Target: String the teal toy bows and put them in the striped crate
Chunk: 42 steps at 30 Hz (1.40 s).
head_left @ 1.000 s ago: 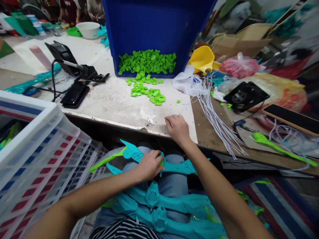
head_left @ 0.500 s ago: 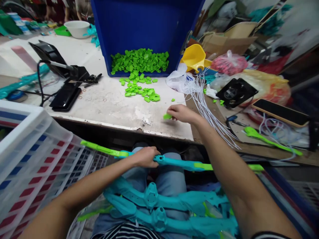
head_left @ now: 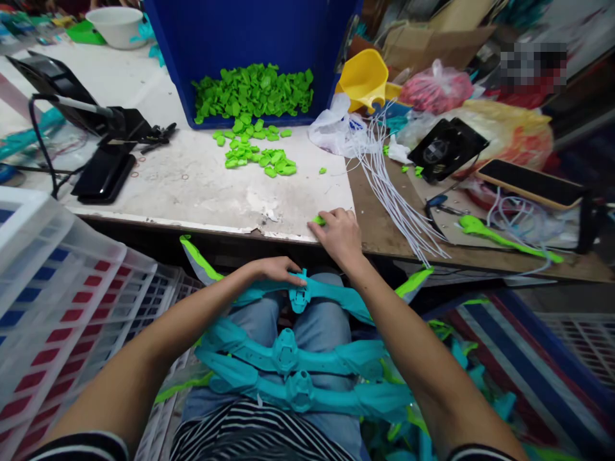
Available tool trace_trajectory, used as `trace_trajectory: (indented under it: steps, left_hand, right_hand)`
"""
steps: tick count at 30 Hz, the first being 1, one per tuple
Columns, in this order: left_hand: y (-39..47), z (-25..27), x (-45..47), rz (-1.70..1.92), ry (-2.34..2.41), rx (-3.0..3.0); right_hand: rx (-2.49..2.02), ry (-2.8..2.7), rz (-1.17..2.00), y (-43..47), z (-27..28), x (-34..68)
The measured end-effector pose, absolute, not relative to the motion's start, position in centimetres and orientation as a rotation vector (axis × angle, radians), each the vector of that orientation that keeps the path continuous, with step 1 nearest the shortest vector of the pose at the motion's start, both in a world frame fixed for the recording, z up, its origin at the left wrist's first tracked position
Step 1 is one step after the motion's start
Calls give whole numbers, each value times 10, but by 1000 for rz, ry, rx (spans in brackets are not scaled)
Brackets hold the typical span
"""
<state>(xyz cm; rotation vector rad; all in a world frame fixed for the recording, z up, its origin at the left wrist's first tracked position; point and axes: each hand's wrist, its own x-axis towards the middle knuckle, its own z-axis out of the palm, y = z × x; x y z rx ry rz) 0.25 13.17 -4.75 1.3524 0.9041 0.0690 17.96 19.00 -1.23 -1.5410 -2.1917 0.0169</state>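
Observation:
My left hand grips a turquoise toy bow with green tips near its middle, above my lap. The bow's centre hub faces up, beside my thumb. At the table's front edge, my right hand pinches a small green plastic piece, partly covered by its fingers. Another two bows lie across my thighs, closer to my body. Loose green pieces are scattered on the table, in front of a tilted blue bin with a heap of the same pieces.
A white plastic crate stands at my left. On the table are a black stand, white cords, a yellow scoop, a black fan and a phone. A striped bag with more turquoise parts sits at my right.
The bow in my left hand has turned so its centre hub faces up. My right hand has come back to the table's front edge with the green piece. The view has shifted slightly.

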Motion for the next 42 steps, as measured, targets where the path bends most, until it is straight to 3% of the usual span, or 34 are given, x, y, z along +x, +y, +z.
trace_trajectory:
  steps: [10, 17, 24, 32, 42]
  left_hand:
    - [130, -56, 5, 167, 941, 1399]
    - [130, -62, 6, 160, 937, 1469]
    - [131, -62, 3, 137, 802, 1619]
    - [126, -57, 9, 108, 966, 1698]
    - [92, -40, 12, 65, 1144, 2100]
  right_hand:
    - [-910, -2358, 124, 54, -53, 201]
    - [-1001, -2378, 130, 43, -83, 199]
    - [-1224, -2204, 337, 41, -84, 195]
    - [-1605, -2223, 575, 61, -82, 191]
    - [-1417, -2327, 412, 40, -66, 191]
